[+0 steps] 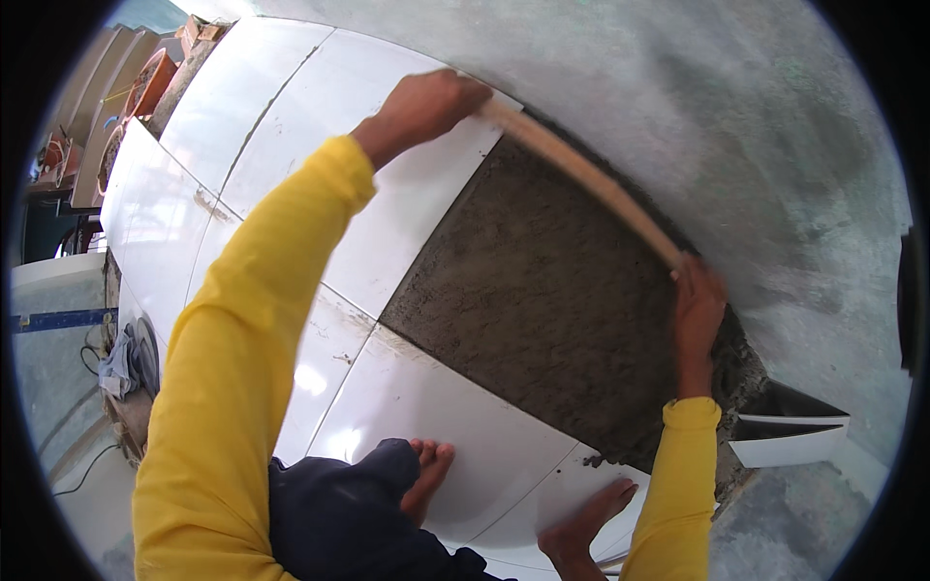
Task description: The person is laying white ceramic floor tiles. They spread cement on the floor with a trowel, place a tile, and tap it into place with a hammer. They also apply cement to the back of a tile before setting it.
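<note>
White tiles [484,407]: glossy, smudged with mortar along some joints, spread from the upper left of the frame to the lower middle.
Grey mortar [542,290]: a damp-looking, rough bed right of centre, meeting the tile edges on its left and lower sides.
Wooden strip [591,174]: slanting from upper centre down to the right, along the mortar's wall side; whether it touches the bed, I cannot tell.
Left hand [431,102]: my fingers closed round the strip's upper end.
Right hand [697,295]: my fingers gripping its lower end, slightly blurred.
Wall [775,145]: patchy grey-green, filling the upper right.
Tile pieces [794,445]: narrow, white-faced, propped near the wall at lower right.
Bare feet [586,518]: mine, on the tiles at lower centre.
Orange bucket [155,85]: upper left, beyond the tiles.
Blue bar [63,321]: far left.
</note>
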A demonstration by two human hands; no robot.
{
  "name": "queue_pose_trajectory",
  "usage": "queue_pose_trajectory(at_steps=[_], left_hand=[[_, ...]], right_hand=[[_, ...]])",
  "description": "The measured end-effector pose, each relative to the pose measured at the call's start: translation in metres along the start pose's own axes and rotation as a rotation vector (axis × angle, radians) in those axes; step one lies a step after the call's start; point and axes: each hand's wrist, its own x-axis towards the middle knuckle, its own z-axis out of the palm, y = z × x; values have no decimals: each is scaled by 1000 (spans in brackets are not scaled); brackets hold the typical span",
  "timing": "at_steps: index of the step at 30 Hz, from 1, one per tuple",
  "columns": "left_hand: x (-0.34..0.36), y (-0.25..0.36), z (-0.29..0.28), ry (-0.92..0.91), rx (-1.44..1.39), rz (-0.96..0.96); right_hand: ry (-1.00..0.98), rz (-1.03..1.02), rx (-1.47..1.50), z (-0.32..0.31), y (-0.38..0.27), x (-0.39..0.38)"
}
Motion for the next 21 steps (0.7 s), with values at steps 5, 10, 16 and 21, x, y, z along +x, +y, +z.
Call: queue_pose_trajectory(at_steps=[5,10,16,21], left_hand=[[18,-15,1,271,-97,150],[-15,-2,15,57,-186,126],[-15,-23,29,78,-227,96],[-26,-25,28,72,-269,114]], right_hand=[[75,32,-17,-14,8,7],[-72,81,53,-15,-5,-36],[-54,51,84,-6,-25,-12],[-104,17,61,-5,-17,-22]])
